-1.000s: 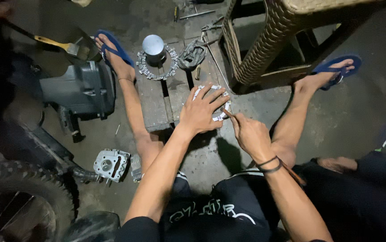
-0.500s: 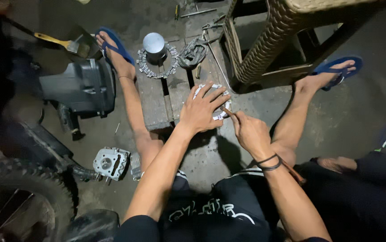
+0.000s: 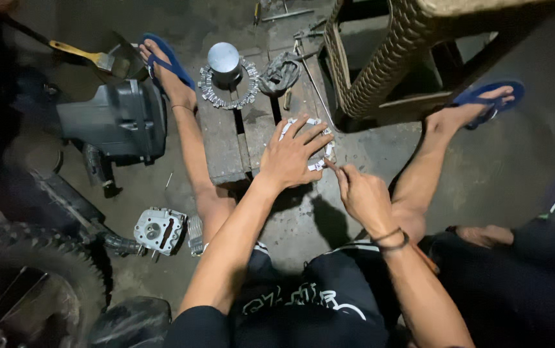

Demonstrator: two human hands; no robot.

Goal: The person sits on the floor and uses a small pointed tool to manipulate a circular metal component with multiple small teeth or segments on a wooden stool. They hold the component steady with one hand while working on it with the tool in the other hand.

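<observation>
A: What has shifted around the worn grey wooden block [image 3: 226, 138] since a second ago?

B: Hardly anything. The left hand [image 3: 292, 154] stays pressed flat, fingers spread wide, on the pale toothed metal ring [image 3: 319, 149] that lies at the block's right edge. It pins the ring and grasps nothing.

A: And the right hand [image 3: 362, 196]?

B: Just right of the block, as before. Its fingertips are pinched narrow at the ring's near rim; whether they hold a small piece there I cannot tell.

A: So the work hasn't moved on?

B: I judge it is the same fine fiddling at the rim. On the block's far end a round silver piston [image 3: 223, 61] stands inside a second toothed ring [image 3: 208, 96]. A grey cylinder head [image 3: 159, 230] lies on the floor, left of the block.
</observation>
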